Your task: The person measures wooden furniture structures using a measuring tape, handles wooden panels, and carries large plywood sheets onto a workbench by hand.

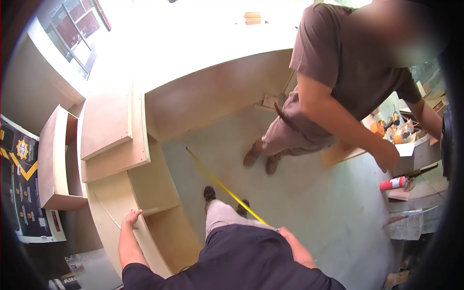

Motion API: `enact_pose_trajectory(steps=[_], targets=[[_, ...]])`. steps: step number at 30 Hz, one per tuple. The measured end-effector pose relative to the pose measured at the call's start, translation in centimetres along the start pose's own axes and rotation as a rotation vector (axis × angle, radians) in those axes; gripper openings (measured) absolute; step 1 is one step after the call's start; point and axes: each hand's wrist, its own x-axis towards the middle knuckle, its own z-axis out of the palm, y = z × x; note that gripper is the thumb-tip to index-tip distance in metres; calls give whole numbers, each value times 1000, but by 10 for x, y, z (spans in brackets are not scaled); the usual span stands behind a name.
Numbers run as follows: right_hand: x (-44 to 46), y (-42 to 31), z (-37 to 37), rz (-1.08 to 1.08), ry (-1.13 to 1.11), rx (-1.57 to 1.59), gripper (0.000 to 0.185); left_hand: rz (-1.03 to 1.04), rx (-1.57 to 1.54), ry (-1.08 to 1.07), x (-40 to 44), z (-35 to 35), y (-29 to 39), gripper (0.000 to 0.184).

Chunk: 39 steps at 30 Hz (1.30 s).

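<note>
My left hand (131, 219) rests at the edge of a pale wooden cabinet (113, 208), its fingers apart and touching the wood near a shelf divider. Low at my right side, my right hand (286, 234) is closed at the near end of a yellow tape measure (223, 186). The tape's blade runs out from there, past my shoes, to a far end above the grey floor (309, 203). The tape's case is hidden.
A co-worker (333, 92) stands at the right, one arm over a bench with a red cylinder (392, 183) and orange tools (400, 133). A long wooden panel (217, 94) stands behind. At the left are a wooden box (54, 159) and a black printed panel (24, 169).
</note>
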Motion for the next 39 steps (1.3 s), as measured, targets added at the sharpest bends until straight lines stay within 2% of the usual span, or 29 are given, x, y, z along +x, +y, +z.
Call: enact_pose_trajectory(steps=[2, 4, 7, 10, 14, 18, 24, 39], targets=[[-8, -21, -9, 6, 51, -84, 26, 32, 20, -34, 9, -5, 14, 90], [-19, -24, -9, 48, 83, 217, 30, 11, 32, -7, -14, 2, 8, 89], [-39, -44, -15, 131, 49, 291, 31, -15, 15, 8, -1, 1, 4, 89], [-49, -61, -21, 202, 35, 274, 26, -10, 2, 2, -6, 1, 4, 88], [-64, -73, -28, 155, 60, 176, 26, -3, 8, 8, -8, 2, 6, 86], [-14, -23, -9, 135, 31, 196, 29, -23, -4, 11, -8, 3, 6, 85], [-1, -8, -2, 130, 8, 234, 31, -31, -2, -11, -13, 2, 9, 86], [-9, -23, -10, 116, 25, 156, 33, -15, 43, 23, -13, 4, 7, 89]])
